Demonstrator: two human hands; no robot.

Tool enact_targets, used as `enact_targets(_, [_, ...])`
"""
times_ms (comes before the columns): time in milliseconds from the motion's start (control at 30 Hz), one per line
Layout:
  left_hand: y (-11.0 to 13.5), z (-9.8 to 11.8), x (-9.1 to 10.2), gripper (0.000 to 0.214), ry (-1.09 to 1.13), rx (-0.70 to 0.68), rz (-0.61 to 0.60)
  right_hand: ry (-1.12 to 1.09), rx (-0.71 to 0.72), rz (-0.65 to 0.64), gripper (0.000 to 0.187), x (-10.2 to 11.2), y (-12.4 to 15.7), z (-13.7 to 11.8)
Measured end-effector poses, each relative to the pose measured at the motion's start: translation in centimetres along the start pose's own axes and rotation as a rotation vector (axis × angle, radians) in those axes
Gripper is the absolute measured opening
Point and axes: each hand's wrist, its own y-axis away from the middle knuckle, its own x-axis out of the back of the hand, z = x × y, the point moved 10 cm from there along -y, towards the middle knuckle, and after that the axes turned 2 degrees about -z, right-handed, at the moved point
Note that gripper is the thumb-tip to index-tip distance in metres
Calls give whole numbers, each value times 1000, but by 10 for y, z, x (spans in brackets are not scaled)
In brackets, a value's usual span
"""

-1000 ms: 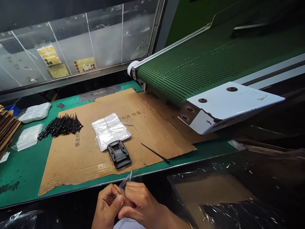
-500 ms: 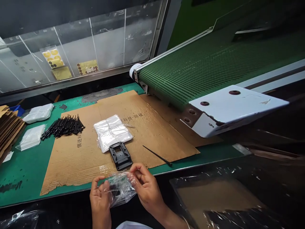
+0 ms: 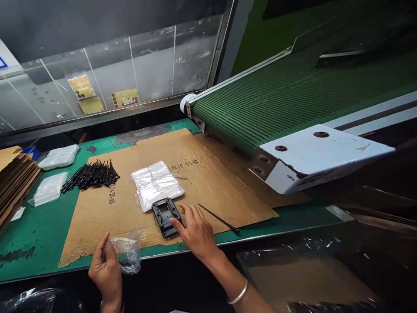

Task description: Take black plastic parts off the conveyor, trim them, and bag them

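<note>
My L hand (image 3: 106,270) pinches a clear bag (image 3: 129,257), w/ the bag sticking out to the R, by the front edge of the green surface (image 3: 44,241). The bag is crinkly & see-thru, so I can't tell where its mouth is or what's in it. My R hand (image 3: 197,232) is spread, w/ the thumb over the R side of the black part (image 3: 165,214); can't tell if it touches. The part is flat on the cardboard (image 3: 97,217), at the near corner of the white bags (image 3: 156,182); can't tell if it's on them a bit or just beside. Its long way runs from far L to near R, w/ a sq. hole at the far end & a thick step at the near end. My thumb hides some of its edge. A thin black stick (image 3: 217,216) lies R of my R hand, slanting to near R, fat end nearest me. Both my arms get cut off at the bottom.
</note>
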Motion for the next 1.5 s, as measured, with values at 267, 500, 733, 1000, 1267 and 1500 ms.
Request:
enact_targets(267, [-10, 31, -22, 16, -80, -188, 12, -212, -183, -210, 54, -23, 9, 33])
enact_targets(500, [-3, 32, -57, 15, -37, -146, -205, -1071, -336, -730, 54, -61, 78, -12])
enact_targets(733, [29, 16, -78, 31, 79, 46, -649, -1012, -572, -569, 52, -82, 78, 16])
enact_targets(1000, [47, 49, -57, 25, -417, -540, -398, -729, -522, -457, 45, -86, 87, 28])
enact_targets(1267, [82, 101, -86, 15, -285, -917, -620, -572, -121, -383, 20, -58, 65, -3])
enact_targets(1500, [107, 123, -70, 19, -150, -1005, -627, -989, -544, -164, 53, -72, 70, 31])
